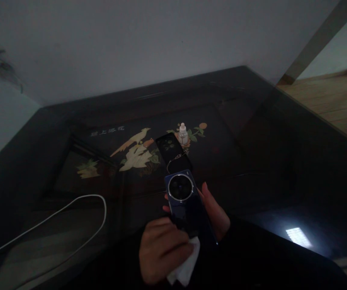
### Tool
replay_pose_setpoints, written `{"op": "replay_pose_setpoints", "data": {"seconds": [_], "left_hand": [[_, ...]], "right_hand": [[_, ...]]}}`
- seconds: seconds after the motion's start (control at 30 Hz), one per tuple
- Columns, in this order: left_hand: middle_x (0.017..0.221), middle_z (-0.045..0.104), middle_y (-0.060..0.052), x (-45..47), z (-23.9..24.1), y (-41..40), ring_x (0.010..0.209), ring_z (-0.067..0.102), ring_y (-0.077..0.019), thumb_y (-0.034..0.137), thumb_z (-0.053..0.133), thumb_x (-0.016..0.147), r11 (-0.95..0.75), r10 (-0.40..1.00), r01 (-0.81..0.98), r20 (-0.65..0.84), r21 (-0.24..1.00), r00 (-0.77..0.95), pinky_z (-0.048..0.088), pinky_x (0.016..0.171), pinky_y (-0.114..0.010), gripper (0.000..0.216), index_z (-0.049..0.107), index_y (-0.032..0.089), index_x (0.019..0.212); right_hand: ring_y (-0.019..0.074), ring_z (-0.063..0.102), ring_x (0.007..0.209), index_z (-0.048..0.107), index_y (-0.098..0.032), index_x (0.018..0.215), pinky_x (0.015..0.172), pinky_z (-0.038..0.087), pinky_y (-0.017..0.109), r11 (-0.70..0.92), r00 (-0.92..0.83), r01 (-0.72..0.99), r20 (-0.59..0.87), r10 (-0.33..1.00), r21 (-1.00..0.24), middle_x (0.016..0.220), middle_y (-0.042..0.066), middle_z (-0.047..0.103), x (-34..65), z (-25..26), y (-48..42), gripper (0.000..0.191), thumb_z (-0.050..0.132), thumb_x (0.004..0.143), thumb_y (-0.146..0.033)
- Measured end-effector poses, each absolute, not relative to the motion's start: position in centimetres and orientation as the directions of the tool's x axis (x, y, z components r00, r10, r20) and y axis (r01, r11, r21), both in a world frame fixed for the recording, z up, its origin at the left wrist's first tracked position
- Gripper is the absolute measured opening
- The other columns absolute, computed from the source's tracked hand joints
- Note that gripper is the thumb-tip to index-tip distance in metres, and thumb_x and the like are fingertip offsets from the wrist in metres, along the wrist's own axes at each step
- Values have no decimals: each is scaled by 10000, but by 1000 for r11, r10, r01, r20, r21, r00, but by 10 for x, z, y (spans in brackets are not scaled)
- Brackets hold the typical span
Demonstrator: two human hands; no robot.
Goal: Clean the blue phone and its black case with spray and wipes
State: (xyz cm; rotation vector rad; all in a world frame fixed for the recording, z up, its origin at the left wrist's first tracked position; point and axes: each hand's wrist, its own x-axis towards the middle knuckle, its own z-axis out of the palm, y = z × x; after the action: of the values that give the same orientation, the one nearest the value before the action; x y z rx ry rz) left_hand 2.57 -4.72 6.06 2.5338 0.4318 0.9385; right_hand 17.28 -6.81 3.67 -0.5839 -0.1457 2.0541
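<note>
My right hand [217,213] holds a dark blue smartphone [188,213] from beneath, its thumb along the right edge and fingertips showing at the left edge. The phone's back faces up, with a large round camera ring near the top. Over the lower part of the back, my left hand [164,249] is closed on a crumpled white tissue [187,264], slightly blurred. Just beyond the phone lies a flat black phone-shaped object [169,147], with a thin chain [175,159] across it. A small clear bottle [183,136] with a pale dropper top stands beside that object.
The dark glossy table [252,153] bears a bird-and-flower picture [135,155] and reflects light at the lower right. A white cable [79,197] loops across the left side. Behind stands a pale wall [149,44]; wooden floor [339,96] shows at right.
</note>
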Motion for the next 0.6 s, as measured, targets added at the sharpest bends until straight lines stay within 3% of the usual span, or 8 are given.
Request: {"op": "replay_pose_setpoints", "data": {"seconds": [0.17, 0.23, 0.3, 0.37, 0.53, 0.6], "left_hand": [[718, 628, -28, 25, 49, -21, 609, 513, -95, 252, 399, 868, -888, 448, 268, 567, 374, 692, 359, 526, -217, 259, 633, 156, 813], [621, 606, -2, 34, 51, -36, 548, 490, -82, 242, 388, 874, -858, 498, 257, 595, 445, 631, 352, 514, -215, 298, 625, 164, 711], [506, 557, 28, 42, 57, -54, 466, 460, -64, 233, 399, 873, -816, 509, 188, 526, 546, 681, 333, 473, -212, 329, 580, 152, 611], [488, 557, 26, 46, 61, -58, 434, 449, -60, 219, 394, 874, -810, 516, 184, 526, 557, 677, 337, 467, -217, 333, 573, 140, 605], [669, 630, -18, 46, 59, -23, 572, 513, -95, 246, 352, 888, -912, 405, 249, 608, 327, 683, 364, 517, -227, 325, 626, 159, 737], [625, 618, -9, 48, 59, -27, 550, 512, -88, 246, 347, 889, -887, 452, 268, 589, 376, 669, 365, 506, -223, 347, 623, 162, 695]], "right_hand": [[191, 553, 934, 501, -156, 1105, 787, 460, 390, -534, -420, -770, -352, 837, -350, 1093, 74, 546, 173, 36, -66, 351, 464, 845, -390], [183, 550, 930, 492, -153, 1111, 777, 471, 389, -537, -424, -764, -349, 836, -358, 1107, 73, 528, 174, 35, -65, 306, 485, 849, -311], [183, 549, 931, 495, -158, 1109, 772, 476, 386, -541, -431, -758, -344, 834, -363, 1110, 72, 527, 175, 35, -65, 300, 484, 849, -308], [183, 549, 931, 495, -158, 1108, 773, 475, 387, -546, -439, -754, -338, 833, -365, 1109, 73, 528, 176, 36, -66, 302, 484, 849, -312], [184, 551, 931, 492, -152, 1111, 775, 473, 386, -548, -449, -749, -323, 833, -371, 1107, 72, 528, 175, 37, -68, 304, 491, 847, -302], [181, 551, 930, 490, -151, 1112, 777, 472, 386, -549, -452, -750, -319, 833, -370, 1106, 71, 527, 175, 36, -68, 303, 494, 846, -297]]}}
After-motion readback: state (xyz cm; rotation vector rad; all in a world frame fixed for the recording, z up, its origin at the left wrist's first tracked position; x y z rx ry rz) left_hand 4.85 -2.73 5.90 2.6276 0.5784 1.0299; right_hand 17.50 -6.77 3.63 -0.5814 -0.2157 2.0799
